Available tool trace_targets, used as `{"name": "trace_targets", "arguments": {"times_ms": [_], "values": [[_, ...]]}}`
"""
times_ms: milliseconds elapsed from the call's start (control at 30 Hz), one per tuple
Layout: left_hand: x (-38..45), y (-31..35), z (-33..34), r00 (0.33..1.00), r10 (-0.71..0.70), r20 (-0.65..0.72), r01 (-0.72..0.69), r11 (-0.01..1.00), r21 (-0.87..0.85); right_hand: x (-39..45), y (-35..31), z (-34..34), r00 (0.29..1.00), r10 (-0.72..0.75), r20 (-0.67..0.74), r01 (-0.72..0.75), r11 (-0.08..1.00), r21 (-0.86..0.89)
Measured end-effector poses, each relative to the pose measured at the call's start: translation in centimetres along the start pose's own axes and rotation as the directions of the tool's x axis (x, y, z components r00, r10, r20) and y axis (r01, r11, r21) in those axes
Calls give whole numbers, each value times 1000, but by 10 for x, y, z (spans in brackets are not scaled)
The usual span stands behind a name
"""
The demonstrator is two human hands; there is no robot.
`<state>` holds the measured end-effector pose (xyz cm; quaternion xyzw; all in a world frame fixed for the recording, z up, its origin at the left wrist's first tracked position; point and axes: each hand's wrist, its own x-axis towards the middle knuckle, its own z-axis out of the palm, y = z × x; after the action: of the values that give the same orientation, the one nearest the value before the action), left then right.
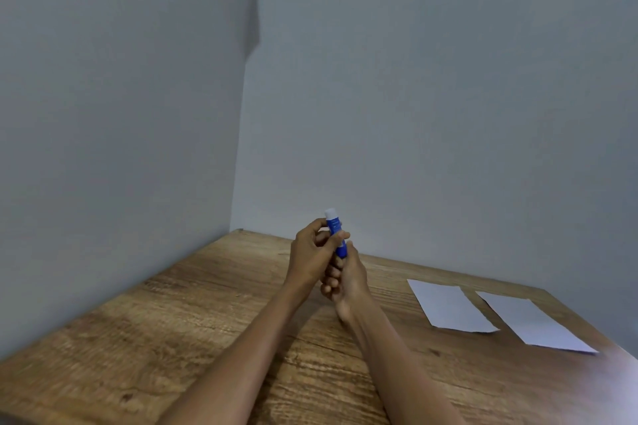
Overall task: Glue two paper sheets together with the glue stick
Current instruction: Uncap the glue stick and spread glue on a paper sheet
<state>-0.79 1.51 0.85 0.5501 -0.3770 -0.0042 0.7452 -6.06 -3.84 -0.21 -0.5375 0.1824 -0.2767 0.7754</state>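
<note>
Blue and white, the glue stick (336, 233) sits upright between both hands, raised above the desk (172, 338) near its far corner. I see the white end pointing up and the blue barrel running down into the grip.

Left hand (310, 257): fingers curled around the upper barrel, thumb laid across the front of it. Closed on the stick.

Right hand (345, 281): wrapped around the lower barrel from below, fingers folded in against the left hand. Also closed on the stick. The two hands touch each other. I cannot tell whether the cap is on or off, since the top is small and blurred.

Both forearms enter from the bottom edge and converge toward the middle of the view.

Two white sheets lie flat on the wood-grain desk, well to the right of the hands. The near sheet (450, 309) and the far-right sheet (531, 323) lie side by side, apart, with a narrow strip of desk showing between them. Neither sheet is touched by a hand.

Grey walls (431, 97) meet in a corner behind the desk.
</note>
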Motion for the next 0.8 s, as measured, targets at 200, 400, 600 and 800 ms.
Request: {"name": "trace_targets", "arguments": {"times_ms": [200,400,600,800], "values": [[3,0,-7,998,29,-47,-29,1000,0,-1,1,-1,977,-30,209,-9,983,182],[2,10,-4,996,58,74,-48,990,-129,2,-5,-12,958,-151,245,78,956,285],[-7,13,5,981,110,158,-108,994,-18,2,-3,-15,993,-102,59,96,991,97],[-2,10,-2,996,59,63,-51,992,-112,-2,-8,-15,946,-137,292,65,968,242]]}}
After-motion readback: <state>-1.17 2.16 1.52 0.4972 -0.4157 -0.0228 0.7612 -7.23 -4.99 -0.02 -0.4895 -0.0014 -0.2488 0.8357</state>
